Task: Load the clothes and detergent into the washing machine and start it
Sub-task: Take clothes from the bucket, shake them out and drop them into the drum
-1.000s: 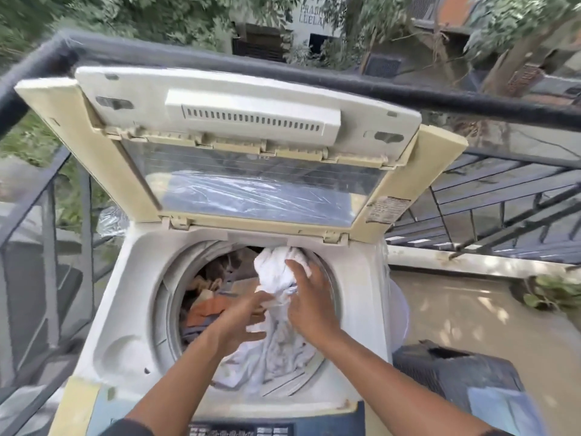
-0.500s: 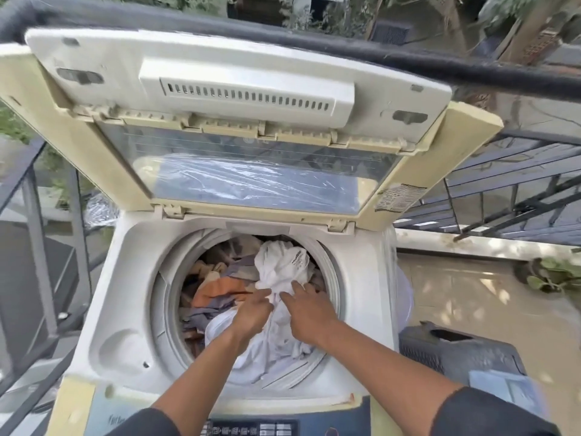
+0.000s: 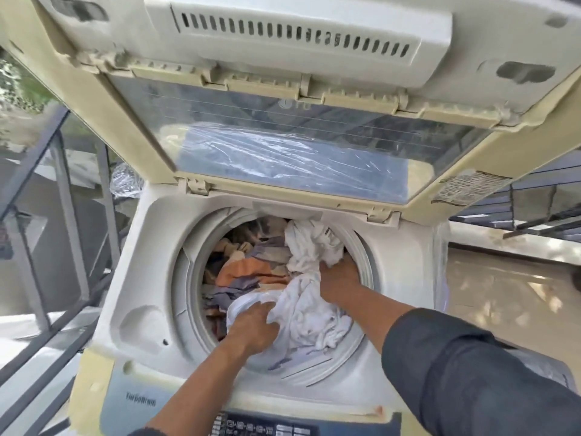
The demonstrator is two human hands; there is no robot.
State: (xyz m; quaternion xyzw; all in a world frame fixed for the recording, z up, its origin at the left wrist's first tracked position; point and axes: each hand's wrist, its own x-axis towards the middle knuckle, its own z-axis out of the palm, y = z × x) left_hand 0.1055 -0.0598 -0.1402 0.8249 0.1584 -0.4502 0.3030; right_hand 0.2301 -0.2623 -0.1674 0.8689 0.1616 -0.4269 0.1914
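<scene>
We look down into a top-loading washing machine with its lid propped up. Our left hand and right hand are both in the drum, fingers curled into a crumpled white cloth lying on the orange and purple clothes. A control panel sits at the near edge.
</scene>
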